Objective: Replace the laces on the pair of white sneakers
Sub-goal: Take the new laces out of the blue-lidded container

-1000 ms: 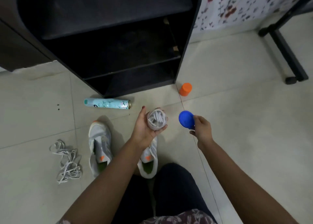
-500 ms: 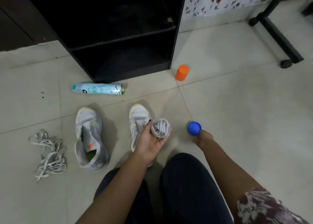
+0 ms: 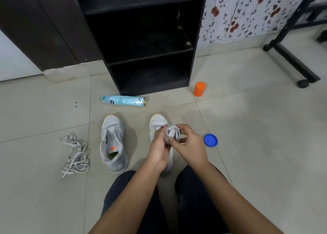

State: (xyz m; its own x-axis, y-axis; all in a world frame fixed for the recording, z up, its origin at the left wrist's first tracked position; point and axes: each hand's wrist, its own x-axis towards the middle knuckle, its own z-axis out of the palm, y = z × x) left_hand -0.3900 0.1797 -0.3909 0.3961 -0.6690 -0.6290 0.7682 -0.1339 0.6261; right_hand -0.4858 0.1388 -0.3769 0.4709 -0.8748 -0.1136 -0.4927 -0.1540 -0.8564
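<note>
Two white sneakers without laces stand on the tiled floor, the left sneaker (image 3: pixel 113 143) in full view and the right sneaker (image 3: pixel 156 123) mostly hidden under my hands. My left hand (image 3: pixel 158 149) grips a small clear container of coiled white laces (image 3: pixel 172 133) above the right sneaker. My right hand (image 3: pixel 188 144) holds the same container from the right, its fingers curled at the opening. A tangle of old grey-white laces (image 3: pixel 75 155) lies on the floor to the left of the sneakers.
A blue lid (image 3: pixel 210 140) lies on the floor right of my hands. A spray can (image 3: pixel 123 100) lies before a black shelf unit (image 3: pixel 146 39). An orange cup (image 3: pixel 199 89) stands by the shelf's corner. A wheeled black stand (image 3: pixel 292 57) is at the far right. My knees are below.
My right hand set the blue lid on the floor and came to the container of laces. My left hand lowered the container over the right sneaker.
</note>
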